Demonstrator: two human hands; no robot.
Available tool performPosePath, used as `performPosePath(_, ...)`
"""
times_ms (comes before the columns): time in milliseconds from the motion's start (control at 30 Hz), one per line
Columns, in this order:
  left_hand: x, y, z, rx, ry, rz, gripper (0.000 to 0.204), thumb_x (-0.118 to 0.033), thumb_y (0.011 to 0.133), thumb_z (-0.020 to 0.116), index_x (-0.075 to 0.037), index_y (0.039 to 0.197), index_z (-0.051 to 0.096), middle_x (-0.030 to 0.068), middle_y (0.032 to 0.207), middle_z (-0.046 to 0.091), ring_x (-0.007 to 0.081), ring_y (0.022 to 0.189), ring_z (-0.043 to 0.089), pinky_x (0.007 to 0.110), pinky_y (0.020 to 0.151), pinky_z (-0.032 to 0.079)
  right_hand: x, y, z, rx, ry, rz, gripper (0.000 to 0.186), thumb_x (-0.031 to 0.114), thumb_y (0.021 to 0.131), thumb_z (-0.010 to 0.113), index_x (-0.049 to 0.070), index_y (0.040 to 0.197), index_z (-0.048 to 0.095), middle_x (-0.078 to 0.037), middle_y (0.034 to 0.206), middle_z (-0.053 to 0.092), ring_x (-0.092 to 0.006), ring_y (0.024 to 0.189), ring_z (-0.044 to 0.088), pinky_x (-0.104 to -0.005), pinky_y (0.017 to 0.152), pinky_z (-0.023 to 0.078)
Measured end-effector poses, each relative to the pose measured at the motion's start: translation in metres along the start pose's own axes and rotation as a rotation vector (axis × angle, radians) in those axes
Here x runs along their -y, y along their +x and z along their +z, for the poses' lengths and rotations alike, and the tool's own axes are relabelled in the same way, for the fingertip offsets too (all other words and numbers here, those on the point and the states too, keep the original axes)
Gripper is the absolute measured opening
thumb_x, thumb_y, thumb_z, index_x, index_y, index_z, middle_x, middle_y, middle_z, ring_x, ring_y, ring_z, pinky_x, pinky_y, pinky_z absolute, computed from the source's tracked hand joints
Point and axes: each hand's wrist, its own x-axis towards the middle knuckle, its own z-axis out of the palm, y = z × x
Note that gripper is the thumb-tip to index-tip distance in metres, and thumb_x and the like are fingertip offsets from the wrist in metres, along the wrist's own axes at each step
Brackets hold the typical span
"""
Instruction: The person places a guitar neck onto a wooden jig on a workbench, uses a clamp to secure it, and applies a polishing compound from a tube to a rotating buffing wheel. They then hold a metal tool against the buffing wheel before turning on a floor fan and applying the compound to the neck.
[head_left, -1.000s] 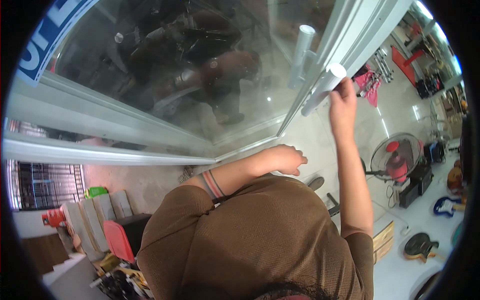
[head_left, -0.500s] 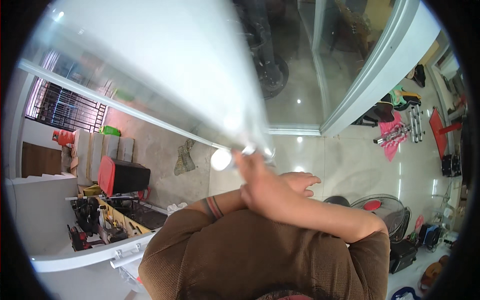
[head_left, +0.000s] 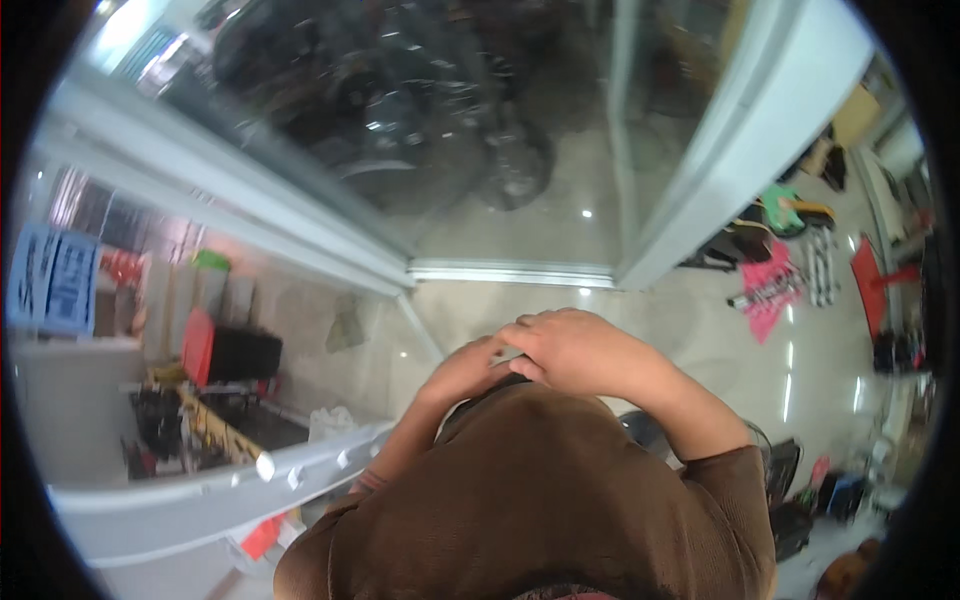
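My left hand (head_left: 467, 369) and right hand (head_left: 565, 345) meet at my waist, just above my brown shirt, their fingertips close together. Both have curled fingers; whether anything small lies between them is hidden and blurred. Ahead is a glazed doorway with a pale metal threshold (head_left: 510, 273) and a tall frame (head_left: 700, 200) to the right. At lower left a white-framed door panel (head_left: 170, 515) carries short white cylindrical fittings (head_left: 265, 464). Neither hand touches the door.
A blue sign (head_left: 55, 280) hangs at left, near a red-lidded black bin (head_left: 230, 350) and tools (head_left: 170, 425). Right on the tiled floor lie guitars (head_left: 790, 210), a pink cloth (head_left: 765, 325), metal stands (head_left: 822, 265) and a red stand (head_left: 865, 290). A fan (head_left: 750, 440) stands behind my right arm.
My right hand has left the white door handle and come down beside my left hand at my waist. The door has swung toward the lower left, and my view has turned.
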Motion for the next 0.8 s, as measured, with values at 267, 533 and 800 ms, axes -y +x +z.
performPosePath(267,-0.052,0.140,-0.023,0.227,0.159,0.141,0.053,-0.028,0.099,0.074,-0.006,0.146,0.062,0.0171,0.137,0.070,0.0319,0.120,0.068,0.042,0.103,0.055,-0.122,-0.076,-0.024,-0.004,-0.042,0.668,0.037,0.035,0.102,0.066,0.002,0.117,0.068,-0.019,0.108,0.074,-0.0412,0.102,0.073,-0.0536,0.087,0.057)
performPosePath(533,-0.265,0.305,0.034,0.851,0.457,0.797,0.052,-0.027,0.101,0.071,-0.005,0.146,0.059,0.0196,0.133,0.068,0.0387,0.120,0.065,0.047,0.104,0.052,-0.146,-0.210,-0.064,-0.489,0.025,1.245,0.036,0.037,0.102,0.064,0.003,0.113,0.069,-0.020,0.108,0.075,-0.0426,0.101,0.072,-0.0550,0.086,0.057)
performPosePath(800,-0.472,0.365,0.159,0.764,0.497,1.421,0.050,-0.026,0.101,0.070,-0.005,0.145,0.059,0.0194,0.134,0.067,0.0365,0.125,0.064,0.046,0.106,0.051,-0.155,-0.367,-0.055,-0.752,0.136,1.637,0.038,0.037,0.103,0.063,0.002,0.119,0.068,-0.019,0.109,0.076,-0.0410,0.105,0.073,-0.0528,0.087,0.058)
